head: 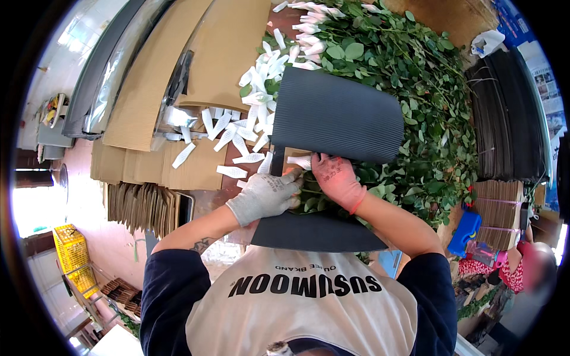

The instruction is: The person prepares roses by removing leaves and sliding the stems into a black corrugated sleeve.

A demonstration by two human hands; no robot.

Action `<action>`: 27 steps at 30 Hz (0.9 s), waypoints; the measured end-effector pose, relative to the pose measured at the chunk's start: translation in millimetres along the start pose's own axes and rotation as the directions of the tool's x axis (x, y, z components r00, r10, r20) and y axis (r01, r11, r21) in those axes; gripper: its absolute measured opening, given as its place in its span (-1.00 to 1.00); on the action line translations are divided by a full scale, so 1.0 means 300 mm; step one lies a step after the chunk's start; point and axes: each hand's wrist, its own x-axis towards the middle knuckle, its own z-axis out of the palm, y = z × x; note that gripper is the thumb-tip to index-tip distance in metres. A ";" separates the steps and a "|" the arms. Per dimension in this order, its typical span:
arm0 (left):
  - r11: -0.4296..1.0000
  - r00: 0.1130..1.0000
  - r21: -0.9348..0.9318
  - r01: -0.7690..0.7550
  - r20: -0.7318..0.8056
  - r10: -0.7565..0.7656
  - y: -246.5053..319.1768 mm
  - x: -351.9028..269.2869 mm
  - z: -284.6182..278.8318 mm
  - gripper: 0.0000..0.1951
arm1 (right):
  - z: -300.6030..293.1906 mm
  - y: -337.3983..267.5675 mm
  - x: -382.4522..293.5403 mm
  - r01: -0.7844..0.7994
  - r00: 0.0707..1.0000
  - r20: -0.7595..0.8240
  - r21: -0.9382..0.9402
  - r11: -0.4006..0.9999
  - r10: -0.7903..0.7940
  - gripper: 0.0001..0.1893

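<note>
A black corrugated sheet (337, 115) curves up in front of me, and its dark near flap (316, 232) lies against my shirt. Green leafy stems (314, 202) lie between the two parts. My right hand (336, 180), in a reddish glove, has its fingers closed at the neck of a rose bud in a white mesh sleeve (299, 161). Beside it, my left hand (270, 195), in a grey glove, lies at the sheet's left edge with its fingers bent near the leaves. What its fingertips hold, if anything, is hidden.
Loose white mesh sleeves (240, 144) are scattered left of the sheet. A large heap of leafy rose stems (427, 102) covers the right side. Brown cardboard sheets (222, 58) stand at the left, and bundled black sheets (507, 115) at the right. Another person (516, 267) is at the far right.
</note>
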 end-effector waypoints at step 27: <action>0.996 0.789 0.027 0.081 -0.612 -0.047 -0.229 0.063 0.095 -0.79 | 0.125 0.004 -0.018 0.005 0.987 -0.158 0.209 0.978 0.028 -0.66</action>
